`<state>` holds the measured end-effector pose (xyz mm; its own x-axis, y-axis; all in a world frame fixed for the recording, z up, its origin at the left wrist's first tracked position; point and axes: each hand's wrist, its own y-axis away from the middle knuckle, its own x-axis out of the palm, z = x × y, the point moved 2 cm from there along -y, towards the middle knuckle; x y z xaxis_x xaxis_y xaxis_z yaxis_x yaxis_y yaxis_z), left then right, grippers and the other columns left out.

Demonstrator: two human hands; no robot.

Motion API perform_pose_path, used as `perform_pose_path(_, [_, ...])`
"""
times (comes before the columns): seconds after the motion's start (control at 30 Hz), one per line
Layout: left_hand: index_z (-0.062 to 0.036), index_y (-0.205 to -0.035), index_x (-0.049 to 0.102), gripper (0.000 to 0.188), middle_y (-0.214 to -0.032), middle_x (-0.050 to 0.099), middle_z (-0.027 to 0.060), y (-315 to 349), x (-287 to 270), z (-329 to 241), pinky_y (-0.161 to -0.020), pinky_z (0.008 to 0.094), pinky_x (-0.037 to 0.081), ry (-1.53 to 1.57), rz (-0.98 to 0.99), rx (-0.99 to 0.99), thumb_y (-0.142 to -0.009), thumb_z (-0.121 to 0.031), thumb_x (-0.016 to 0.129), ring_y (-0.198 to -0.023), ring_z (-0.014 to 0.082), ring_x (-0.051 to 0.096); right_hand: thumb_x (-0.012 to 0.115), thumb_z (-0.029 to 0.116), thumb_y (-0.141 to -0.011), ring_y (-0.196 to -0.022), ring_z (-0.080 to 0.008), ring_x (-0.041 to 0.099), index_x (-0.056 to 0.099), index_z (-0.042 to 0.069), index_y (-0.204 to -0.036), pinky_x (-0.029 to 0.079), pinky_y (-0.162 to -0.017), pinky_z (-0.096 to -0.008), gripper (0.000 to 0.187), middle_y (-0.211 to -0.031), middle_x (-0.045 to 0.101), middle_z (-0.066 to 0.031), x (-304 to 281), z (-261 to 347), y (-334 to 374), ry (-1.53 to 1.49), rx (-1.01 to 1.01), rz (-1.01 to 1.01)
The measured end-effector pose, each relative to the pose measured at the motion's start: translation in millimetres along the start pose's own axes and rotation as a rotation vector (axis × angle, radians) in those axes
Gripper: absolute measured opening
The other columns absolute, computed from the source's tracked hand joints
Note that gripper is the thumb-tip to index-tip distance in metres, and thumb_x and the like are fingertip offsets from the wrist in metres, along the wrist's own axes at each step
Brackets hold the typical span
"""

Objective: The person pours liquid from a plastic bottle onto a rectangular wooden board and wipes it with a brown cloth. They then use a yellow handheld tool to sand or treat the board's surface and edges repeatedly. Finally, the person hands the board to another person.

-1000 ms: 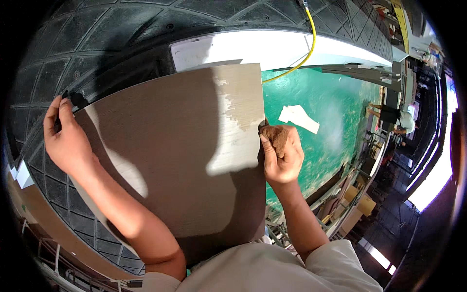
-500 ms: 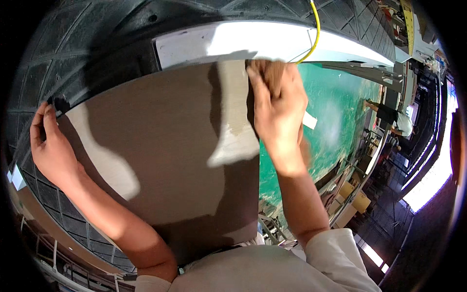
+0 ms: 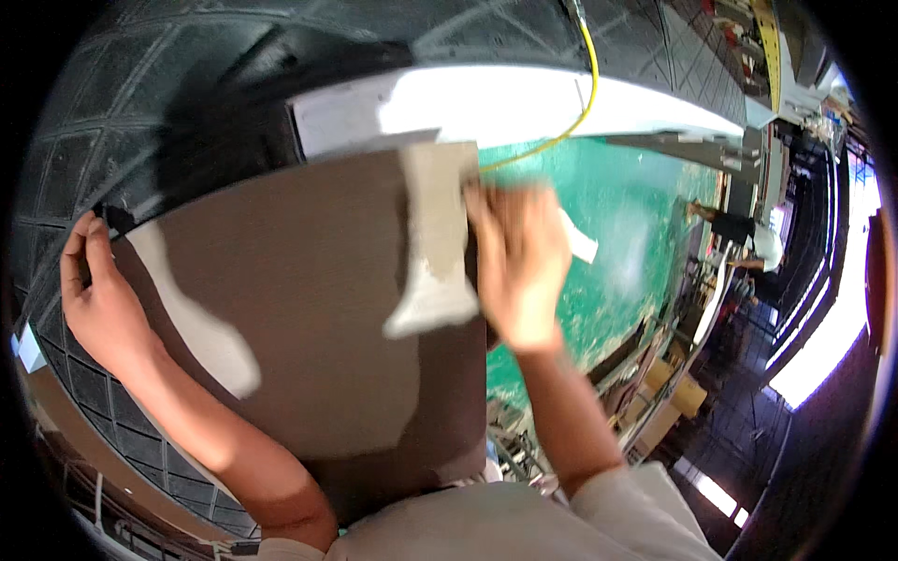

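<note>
A large flat brown panel (image 3: 309,309) lies in front of me, crossed by bright patches of light and by shadow. At its far left corner, the fingers of my left hand (image 3: 108,294) are bent around the edge and grip it. My right hand (image 3: 524,266) is at the panel's right edge, fingers curled and smeared by motion. Something brownish seems to be within its grasp, but blur hides its kind. A small white strip (image 3: 580,238) sticks out just right of that hand.
Beyond the panel lies a long white board (image 3: 449,98) on a black ribbed surface (image 3: 122,122). A yellow hose (image 3: 593,75) curves down to the panel's far right corner. A green surface (image 3: 617,234) extends to the right. Another person (image 3: 767,248) stands farther off there.
My right hand has moved toward me along the panel's right edge. My left hand keeps its place at the corner. The view has shifted slightly, and the hose now shows against the green surface.
</note>
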<state>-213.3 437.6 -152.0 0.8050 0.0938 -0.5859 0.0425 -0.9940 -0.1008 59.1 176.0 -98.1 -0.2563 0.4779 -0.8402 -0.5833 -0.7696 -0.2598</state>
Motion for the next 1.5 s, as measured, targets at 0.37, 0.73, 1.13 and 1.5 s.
perform_pose_path(0.37, [-0.0055,-0.117,0.077,0.025,-0.112,0.075,0.0036,-4,-6,7,-0.096,0.0249,0.049,0.04,0.0,-0.03,-0.1,-0.021,0.069,-0.106,0.0104,0.067,0.069,-0.001,-0.09,-0.084,-0.0341,0.06,0.07,-0.001,-0.095,0.051,-0.076,-0.0418,0.005,-0.095,0.069,-0.0136,9,5,-41,-0.006,0.035,0.049])
perform_pose_path(0.73, [-0.0062,-0.116,0.077,0.025,-0.11,0.075,0.0026,0,-1,4,-0.096,0.0259,0.049,0.034,-0.018,-0.015,-0.099,-0.023,0.069,-0.105,0.0108,0.066,0.071,-0.001,-0.09,-0.087,-0.0351,0.061,0.063,-0.002,-0.089,0.051,-0.081,-0.0414,0.008,-0.095,0.065,-0.0188,-1,9,13,0.082,0.052,0.035])
perform_pose_path(1.13, [-0.0052,-0.118,0.077,0.025,-0.112,0.074,0.0028,3,-3,1,-0.095,0.0257,0.049,0.063,0.01,-0.003,-0.1,-0.022,0.07,-0.105,0.0102,0.066,0.074,-0.001,-0.087,-0.077,-0.0309,0.055,0.066,-0.003,-0.089,0.049,-0.073,-0.0397,0.009,-0.087,0.064,-0.0155,-4,11,7,0.097,-0.053,0.069])
perform_pose_path(1.5, [-0.0073,-0.116,0.078,0.023,-0.11,0.074,0.0022,3,-6,4,-0.097,0.026,0.047,0.07,0.007,-0.019,-0.099,-0.021,0.07,-0.105,0.0112,0.065,0.072,0.0,-0.087,-0.082,-0.0352,0.064,0.065,0.003,-0.086,0.056,-0.077,-0.0409,0.007,-0.085,0.061,-0.0138,12,19,-42,0.149,-0.051,0.053])
